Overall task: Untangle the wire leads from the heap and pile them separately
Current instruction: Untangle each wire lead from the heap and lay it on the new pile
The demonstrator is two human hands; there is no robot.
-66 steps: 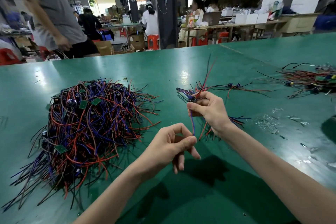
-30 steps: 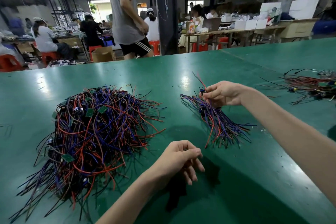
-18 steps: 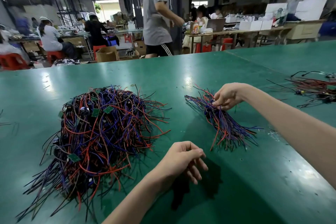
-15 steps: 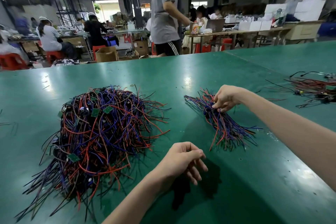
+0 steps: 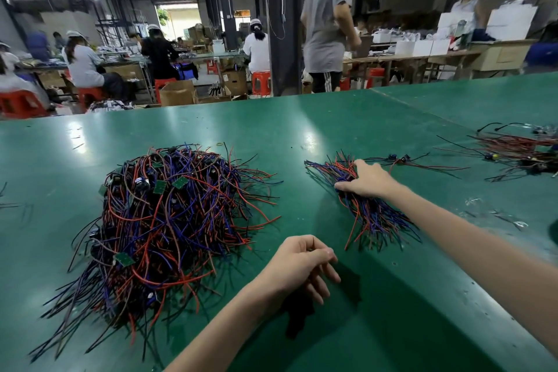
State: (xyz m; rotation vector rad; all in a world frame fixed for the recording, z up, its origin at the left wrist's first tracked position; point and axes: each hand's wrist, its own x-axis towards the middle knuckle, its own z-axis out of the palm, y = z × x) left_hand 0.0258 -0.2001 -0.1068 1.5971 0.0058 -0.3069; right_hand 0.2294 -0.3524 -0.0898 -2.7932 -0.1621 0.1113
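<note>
A big tangled heap of red, blue and black wire leads with small green boards lies on the green table, left of centre. A smaller sorted pile of leads lies to its right. My right hand rests flat on the upper part of that pile, fingers stretched over the wires. My left hand hovers near the table's front, between heap and pile, fingers loosely curled and holding nothing.
Another bunch of red and black wires lies at the far right. A pair of leads lies just beyond my right hand. Small clear scraps lie right of the pile. People work at benches behind; one in grey stands beyond the table.
My right hand has laid its lead on the sorted pile and flattened onto it, fingers straightened. My left hand stays in place. The person in grey has walked to the right.
</note>
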